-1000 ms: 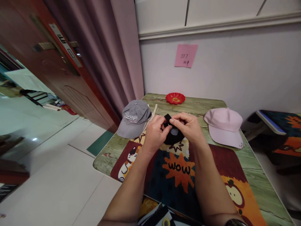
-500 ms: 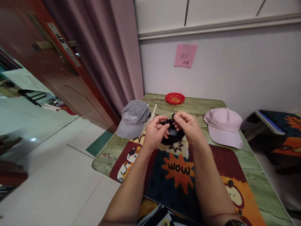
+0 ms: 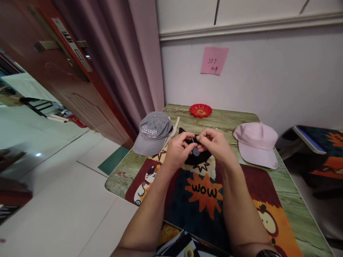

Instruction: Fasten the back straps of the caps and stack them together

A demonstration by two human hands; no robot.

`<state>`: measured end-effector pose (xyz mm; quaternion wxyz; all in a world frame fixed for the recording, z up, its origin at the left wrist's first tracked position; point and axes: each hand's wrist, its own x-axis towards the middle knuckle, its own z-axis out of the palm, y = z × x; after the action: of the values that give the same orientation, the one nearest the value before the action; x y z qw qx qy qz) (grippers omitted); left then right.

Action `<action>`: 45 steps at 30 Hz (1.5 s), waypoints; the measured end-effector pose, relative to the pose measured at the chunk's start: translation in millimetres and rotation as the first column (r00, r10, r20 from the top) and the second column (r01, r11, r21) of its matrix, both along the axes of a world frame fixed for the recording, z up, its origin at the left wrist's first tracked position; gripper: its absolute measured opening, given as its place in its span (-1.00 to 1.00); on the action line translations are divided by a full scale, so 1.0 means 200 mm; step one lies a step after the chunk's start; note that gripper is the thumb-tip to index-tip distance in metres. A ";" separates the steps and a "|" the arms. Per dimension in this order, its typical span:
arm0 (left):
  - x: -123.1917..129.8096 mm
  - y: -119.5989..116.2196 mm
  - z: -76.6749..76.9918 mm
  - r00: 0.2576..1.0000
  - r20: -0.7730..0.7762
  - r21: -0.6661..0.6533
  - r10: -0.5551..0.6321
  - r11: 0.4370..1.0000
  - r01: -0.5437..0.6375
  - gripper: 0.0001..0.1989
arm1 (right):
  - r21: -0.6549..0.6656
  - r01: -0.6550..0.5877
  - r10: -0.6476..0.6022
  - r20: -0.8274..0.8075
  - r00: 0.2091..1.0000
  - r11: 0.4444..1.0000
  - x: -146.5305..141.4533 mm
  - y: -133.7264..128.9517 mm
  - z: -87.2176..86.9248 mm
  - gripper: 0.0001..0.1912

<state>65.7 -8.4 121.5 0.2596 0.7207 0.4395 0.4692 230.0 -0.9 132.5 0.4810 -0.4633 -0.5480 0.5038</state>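
A black cap [image 3: 201,158] lies on the patterned mat between my hands, largely covered by them. Its back strap is raised, with a small shiny metal buckle [image 3: 193,140] on it. My left hand [image 3: 179,148] pinches the strap by the buckle between thumb and fingers. Close beside it, my right hand [image 3: 213,142] pinches the strap's other part, fingertips nearly touching the left ones. Whether the strap end passes through the buckle is hidden by the fingers. To the left sits a grey cap [image 3: 154,134] with white lettering; to the right, a pale pink cap [image 3: 255,142].
A red scalloped dish [image 3: 200,110] stands at the back of the green wood-pattern table [image 3: 118,182]. The printed mat [image 3: 205,194] covers its front part. A pink note [image 3: 214,60] is stuck on the wall behind. At left are a curtain [image 3: 128,53] and an open door [image 3: 80,107].
My right hand has come closer to my left at the buckle. The strap piece that stood up from the right fingertips is now tucked down among the fingers.
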 end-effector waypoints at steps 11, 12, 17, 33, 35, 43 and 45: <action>-0.01 -0.05 0.07 0.936 -0.335 0.236 0.108 0.971 -0.027 -0.80 | 0.060 -0.078 0.074 0.069 0.995 0.995 0.00 -0.01 0.00 -0.72; -0.01 -0.05 0.07 0.935 -0.338 0.237 0.106 0.971 -0.024 -0.81 | 0.072 -0.089 0.083 0.087 0.993 0.993 0.01 -0.01 0.01 -0.74; -0.01 -0.05 0.07 0.921 -0.380 0.250 0.082 0.968 0.017 -0.83 | 0.096 -0.157 0.146 0.117 0.982 0.983 0.03 -0.02 0.01 -0.81; -0.01 -0.04 0.08 0.941 -0.335 0.282 0.034 0.957 0.066 -0.83 | 0.034 -0.159 0.161 -0.042 0.986 0.987 0.06 -0.01 0.02 -0.59; 0.00 -0.04 0.08 0.950 -0.308 0.298 0.050 0.954 0.047 -0.83 | 0.047 -0.139 0.140 -0.020 0.990 0.989 0.05 -0.02 0.02 -0.58; 0.02 -0.05 0.05 0.947 -0.303 0.283 0.108 0.959 -0.019 -0.84 | 0.059 -0.114 0.115 -0.014 0.993 0.992 0.04 -0.01 0.00 -0.57; 0.02 -0.04 0.05 0.956 -0.272 0.279 0.113 0.960 -0.034 -0.84 | 0.065 -0.109 0.112 -0.038 0.993 0.992 0.04 0.00 -0.01 -0.56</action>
<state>70.2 -17.1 130.7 0.0744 0.7926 0.4304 0.4255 237.7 -1.0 131.5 0.4778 -0.4065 -0.5783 0.5216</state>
